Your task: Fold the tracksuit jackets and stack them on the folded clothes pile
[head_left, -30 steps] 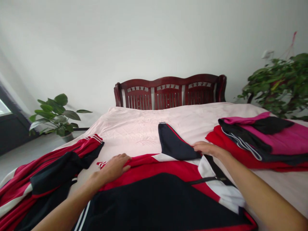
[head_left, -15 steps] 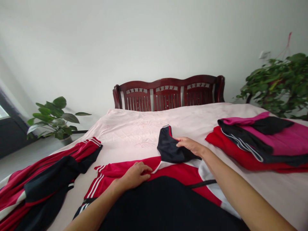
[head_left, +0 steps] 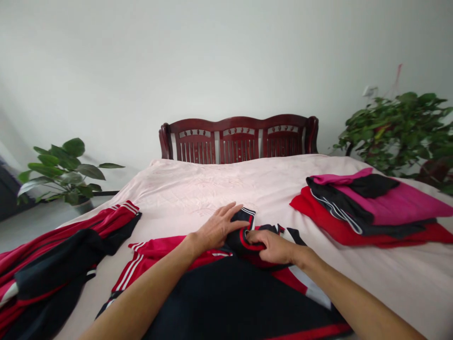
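Observation:
A navy, red and white sports top (head_left: 219, 293) lies partly folded on the bed in front of me. My left hand (head_left: 220, 227) rests on its dark, white-striped end, fingers spread and thumb stretched to the right. Close beside it, my right hand (head_left: 274, 244) has its fingers curled around a red-edged fold of the top, the fingertips partly tucked into the cloth. Red cloth with white stripes spreads out to the left of my left hand. My forearms cover parts of the top.
On the right is a stack of folded clothes (head_left: 368, 208), pink and black above red. Another red and navy garment (head_left: 67, 259) lies at the left. The pink bedsheet (head_left: 198, 189) reaches a dark wooden headboard (head_left: 239, 139). Potted plants (head_left: 67, 170) stand at both sides.
My left hand has moved right and up onto the dark striped part. My right hand has come down and in, and the cloth there is now bunched and folded over.

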A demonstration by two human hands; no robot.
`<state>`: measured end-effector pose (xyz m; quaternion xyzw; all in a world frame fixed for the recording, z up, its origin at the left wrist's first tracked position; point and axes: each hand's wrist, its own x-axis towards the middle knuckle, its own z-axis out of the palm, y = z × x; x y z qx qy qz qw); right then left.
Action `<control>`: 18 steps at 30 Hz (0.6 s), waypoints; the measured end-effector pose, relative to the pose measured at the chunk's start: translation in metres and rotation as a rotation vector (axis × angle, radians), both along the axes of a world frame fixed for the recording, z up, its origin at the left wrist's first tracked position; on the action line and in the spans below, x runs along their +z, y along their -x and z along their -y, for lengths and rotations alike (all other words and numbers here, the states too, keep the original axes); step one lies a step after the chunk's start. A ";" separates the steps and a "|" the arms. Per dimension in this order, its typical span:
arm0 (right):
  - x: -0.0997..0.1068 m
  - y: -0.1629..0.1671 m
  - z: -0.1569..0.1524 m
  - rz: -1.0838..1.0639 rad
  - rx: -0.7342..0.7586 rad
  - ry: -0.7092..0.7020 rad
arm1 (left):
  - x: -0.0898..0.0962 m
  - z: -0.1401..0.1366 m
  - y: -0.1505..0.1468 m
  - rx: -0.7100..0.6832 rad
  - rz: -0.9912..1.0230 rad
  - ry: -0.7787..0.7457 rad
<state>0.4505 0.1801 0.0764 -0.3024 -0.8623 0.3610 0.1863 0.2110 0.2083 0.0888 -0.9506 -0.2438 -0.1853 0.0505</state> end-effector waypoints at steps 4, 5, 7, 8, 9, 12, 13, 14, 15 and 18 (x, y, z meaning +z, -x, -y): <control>-0.006 -0.002 0.012 0.122 0.080 -0.150 | 0.004 -0.002 -0.015 -0.111 -0.206 -0.004; -0.009 -0.003 0.014 0.146 0.085 -0.177 | 0.005 -0.003 -0.013 -0.109 -0.219 0.014; -0.014 -0.008 0.016 0.194 0.056 -0.195 | 0.009 -0.002 -0.004 -0.049 -0.188 0.047; -0.017 -0.012 0.017 0.215 0.013 -0.189 | 0.013 0.001 0.002 0.013 -0.149 0.050; -0.019 -0.016 0.016 0.229 -0.042 -0.177 | 0.017 0.006 0.009 0.096 -0.098 0.041; -0.022 -0.033 0.008 0.252 -0.205 -0.169 | 0.027 0.036 0.029 0.414 0.027 0.017; -0.023 -0.039 0.004 0.265 -0.243 -0.201 | 0.030 0.048 0.033 0.507 0.035 0.043; -0.024 -0.044 0.000 0.285 -0.267 -0.246 | 0.032 0.061 0.037 0.575 0.028 0.096; -0.026 -0.049 -0.005 0.306 -0.285 -0.295 | 0.034 0.071 0.041 0.607 0.010 0.179; -0.032 -0.060 -0.016 0.314 -0.319 -0.375 | 0.037 0.083 0.049 0.577 0.026 0.490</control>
